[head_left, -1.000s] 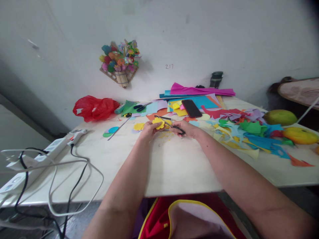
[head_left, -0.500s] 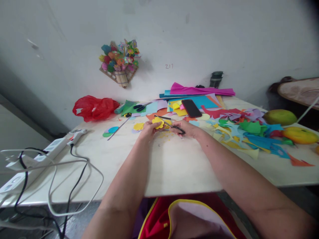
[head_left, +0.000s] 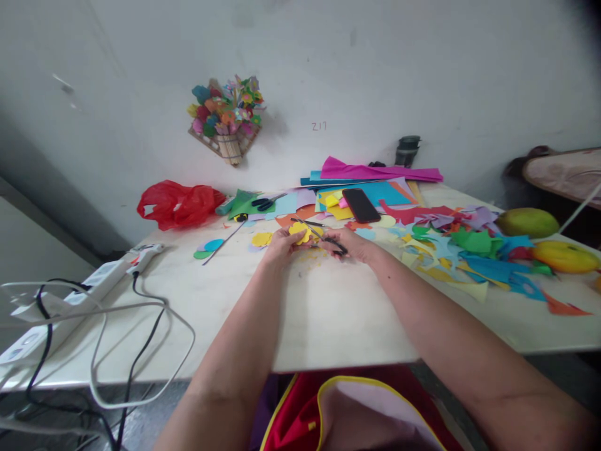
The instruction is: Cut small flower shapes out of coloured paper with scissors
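My left hand pinches a yellow paper flower with a scalloped edge, held just above the table. In my right hand is a pair of scissors with dark handles, its blades reaching left to the flower's right edge. Whether the blades are closed on the paper is too small to tell. Small yellow snippets lie on the table under my hands. To the left of my left hand rests another yellow paper piece. A dark pen-like stick lies just behind the flower.
Heaped paper scraps and mangoes occupy the right side. Behind my hands lie a phone and coloured sheets. Farther left are a red plastic bag, a second pair of scissors, paper circles and a power strip with cables.
The yellow flower has shifted or turned slightly in my left hand, its lobes now lying differently against the blades. My right hand and the scissors have barely moved.
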`<state>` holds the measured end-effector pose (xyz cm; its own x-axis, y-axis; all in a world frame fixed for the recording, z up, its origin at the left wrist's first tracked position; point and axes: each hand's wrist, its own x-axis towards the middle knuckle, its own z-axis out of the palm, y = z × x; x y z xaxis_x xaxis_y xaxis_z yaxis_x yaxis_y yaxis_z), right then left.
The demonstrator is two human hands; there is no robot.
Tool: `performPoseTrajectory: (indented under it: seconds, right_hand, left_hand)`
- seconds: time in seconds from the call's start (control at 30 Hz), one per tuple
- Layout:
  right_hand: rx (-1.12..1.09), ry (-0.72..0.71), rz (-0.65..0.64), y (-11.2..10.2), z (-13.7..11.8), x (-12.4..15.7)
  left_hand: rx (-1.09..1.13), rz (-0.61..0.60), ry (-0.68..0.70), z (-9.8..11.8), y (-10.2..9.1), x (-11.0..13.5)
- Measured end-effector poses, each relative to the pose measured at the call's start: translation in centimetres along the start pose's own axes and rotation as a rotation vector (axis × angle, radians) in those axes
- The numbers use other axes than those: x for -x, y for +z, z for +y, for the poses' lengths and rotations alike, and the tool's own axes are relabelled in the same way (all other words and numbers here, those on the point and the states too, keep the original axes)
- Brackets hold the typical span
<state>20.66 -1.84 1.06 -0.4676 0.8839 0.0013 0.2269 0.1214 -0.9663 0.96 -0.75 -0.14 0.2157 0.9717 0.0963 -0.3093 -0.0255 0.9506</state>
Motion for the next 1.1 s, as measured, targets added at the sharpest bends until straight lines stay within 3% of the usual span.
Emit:
performPoseTrajectory:
  seconds: [0.17,0.87,1.1]
  right_hand:
    - [0.007,-0.032,0.01,0.1,0.2,-0.2]
    - [0.0,-0.044,0.017,0.4,0.4,-0.4]
    - [-0.005,-0.067,-0.008,0.4,0.7,-0.6]
  left_hand:
    - [0.015,-0.024,0.023,-0.1,0.1,0.0]
    - [0.055,0.068,0.012,-0.1,0.8,0.0]
    - [0.038,0.034,0.048,0.0,1.2,0.0]
